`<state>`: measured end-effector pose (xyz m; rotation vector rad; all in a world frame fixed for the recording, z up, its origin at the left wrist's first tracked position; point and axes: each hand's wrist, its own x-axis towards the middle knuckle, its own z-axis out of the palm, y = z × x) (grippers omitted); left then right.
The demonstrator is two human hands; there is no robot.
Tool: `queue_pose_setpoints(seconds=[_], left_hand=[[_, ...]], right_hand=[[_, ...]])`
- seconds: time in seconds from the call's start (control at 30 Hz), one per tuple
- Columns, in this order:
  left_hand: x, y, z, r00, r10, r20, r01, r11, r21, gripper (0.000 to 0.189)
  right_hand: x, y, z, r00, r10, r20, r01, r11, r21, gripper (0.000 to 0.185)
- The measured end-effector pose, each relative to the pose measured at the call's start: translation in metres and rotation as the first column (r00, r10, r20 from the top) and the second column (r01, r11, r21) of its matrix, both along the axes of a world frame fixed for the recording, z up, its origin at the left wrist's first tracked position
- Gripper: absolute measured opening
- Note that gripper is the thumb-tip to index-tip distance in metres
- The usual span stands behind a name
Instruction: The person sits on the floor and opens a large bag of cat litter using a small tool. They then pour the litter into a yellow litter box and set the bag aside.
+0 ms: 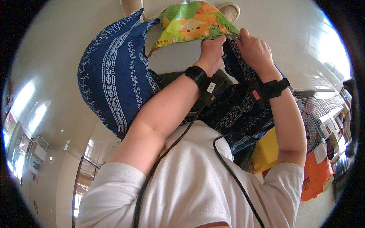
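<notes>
A green and yellow plastic bag [171,31] printed with an orange cat rests on the floor between my feet; it bears writing. My left hand [212,52] pinches the near edge of this bag toward its right corner. Just to the right, my right hand [253,50] is closed around a cutting tool [234,35] with a grey metal blade and a bit of blue at the handle. The blade points left at the bag's corner, close to my left fingers. Whether it is scissors or a knife, I cannot tell, since my fingers hide most of it.
Blue patterned trousers [114,71] cover my spread knees. Black cables [176,145] run down my shirt from the wrist straps. On the right stand a wire cage [316,119], a yellow box [263,151] and an orange bag [316,176]. Glossy floor [285,22] surrounds my slippers.
</notes>
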<state>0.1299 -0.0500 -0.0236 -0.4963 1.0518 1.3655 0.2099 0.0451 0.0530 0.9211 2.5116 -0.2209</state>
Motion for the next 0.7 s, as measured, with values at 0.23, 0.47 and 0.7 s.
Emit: queue_pose_setpoints(seconds=[0.23, 0.47, 0.7], left_hand=[[-0.0009, 0.0023, 0.002, 1.0, -0.003, -0.031, 0.002, 1.0, -0.023, 0.015], [-0.0044, 0.0022, 0.0071, 1.0, -0.019, 0.008, 0.019, 1.0, -0.016, 0.014], [-0.0042, 0.0023, 0.0089, 0.999, -0.01, -0.031, 0.011, 1.0, 0.005, 0.014]], right_hand=[[-0.0012, -0.0105, -0.0077, 0.995, 0.095, -0.019, -0.093, 0.993, 0.069, 0.011], [0.0006, -0.0081, -0.0064, 0.989, 0.138, -0.061, -0.133, 0.988, 0.076, 0.01], [0.0021, -0.0086, -0.006, 0.99, 0.085, -0.111, -0.081, 0.996, 0.037, 0.019]])
